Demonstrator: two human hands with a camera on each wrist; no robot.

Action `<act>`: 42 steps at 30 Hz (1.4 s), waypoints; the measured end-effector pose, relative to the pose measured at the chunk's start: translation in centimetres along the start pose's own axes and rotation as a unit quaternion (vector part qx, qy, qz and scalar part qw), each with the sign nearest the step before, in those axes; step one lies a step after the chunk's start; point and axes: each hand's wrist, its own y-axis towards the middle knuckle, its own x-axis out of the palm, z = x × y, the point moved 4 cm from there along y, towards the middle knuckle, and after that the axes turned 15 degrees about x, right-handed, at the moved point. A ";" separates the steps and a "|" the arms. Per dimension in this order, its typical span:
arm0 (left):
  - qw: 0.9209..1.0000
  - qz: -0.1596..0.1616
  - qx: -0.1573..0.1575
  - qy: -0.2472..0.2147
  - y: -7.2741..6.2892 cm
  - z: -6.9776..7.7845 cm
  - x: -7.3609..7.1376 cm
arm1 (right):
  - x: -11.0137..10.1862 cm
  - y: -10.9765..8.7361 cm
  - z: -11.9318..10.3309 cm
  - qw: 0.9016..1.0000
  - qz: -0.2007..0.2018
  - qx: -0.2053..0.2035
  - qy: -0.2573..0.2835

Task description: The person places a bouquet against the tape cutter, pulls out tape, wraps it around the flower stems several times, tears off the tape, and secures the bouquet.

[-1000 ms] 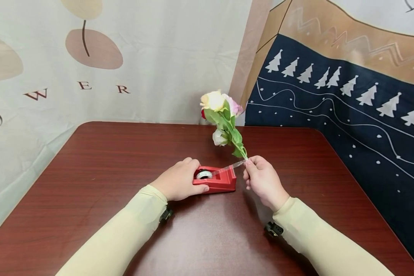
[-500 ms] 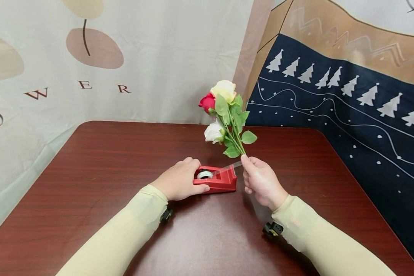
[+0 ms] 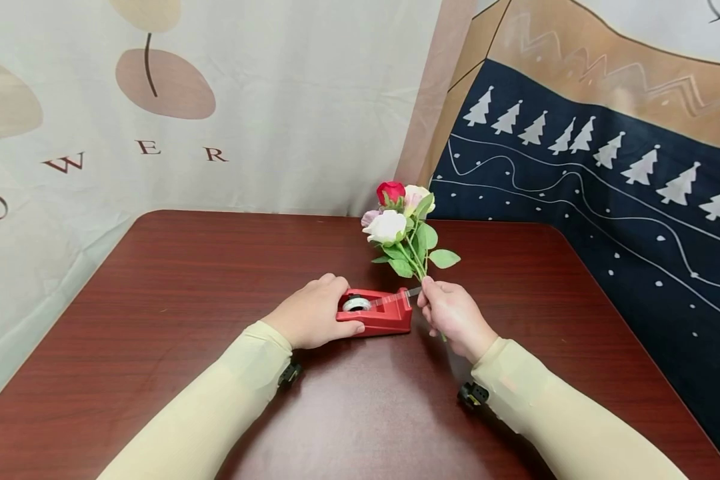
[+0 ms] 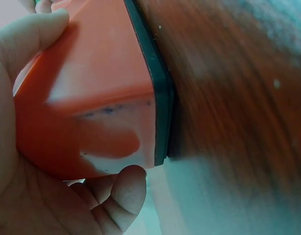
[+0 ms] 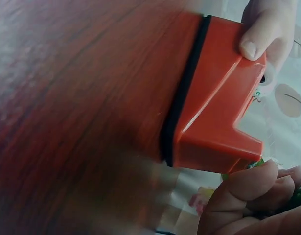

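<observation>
On the table a red tape dispenser point(image 3: 377, 324) with a black base holds a roll of clear tape point(image 3: 357, 304). My left hand point(image 3: 314, 312) grips its rear end, thumb on the near side and fingers over the far side. Just right of the dispenser's cutting end, my right hand point(image 3: 456, 316) pinches the stems of a small bunch of flowers point(image 3: 409, 227), with red, white and pinkish blooms and green leaves. A strip of tape point(image 3: 413, 292) stretches from the dispenser to the right fingertips. In the right wrist view the curled fingers point(image 5: 250, 188) sit close to the cutting end.
The dark red-brown wooden table point(image 3: 174, 373) spreads beneath both arms. Behind it hangs a pale printed cloth point(image 3: 288, 120), and a navy cloth with white trees point(image 3: 576, 193) hangs at the right. Each wrist carries a small black camera point(image 3: 473, 395).
The bunch has turned in my right fingers, bringing different blooms to the front, and its heads are lower than half a second ago. The left hand and dispenser stay put.
</observation>
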 end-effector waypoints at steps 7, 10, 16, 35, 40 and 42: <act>1.000 0.001 0.001 0.002 0.0 0.0 0.0 | 0.0 0.6 0.5 1.000 0.000 0.020 -0.023; 1.000 0.000 0.000 0.003 0.0 0.0 0.0 | 0.1 0.8 0.7 0.999 -0.001 0.030 -0.035; 1.000 0.001 -0.001 0.003 0.0 -0.1 0.0 | 0.2 1.0 1.0 0.998 -0.007 0.034 -0.051; 1.000 0.000 -0.001 0.000 0.0 0.1 -0.1 | 0.1 0.0 0.4 0.999 0.031 -0.009 -0.002; 1.000 0.001 0.004 0.000 0.0 0.0 -0.1 | 0.6 -0.3 0.0 0.999 0.013 -0.005 0.048; 1.000 0.001 0.005 -0.001 0.0 0.0 -0.1 | 0.8 -0.4 -0.1 0.998 0.011 -0.016 0.059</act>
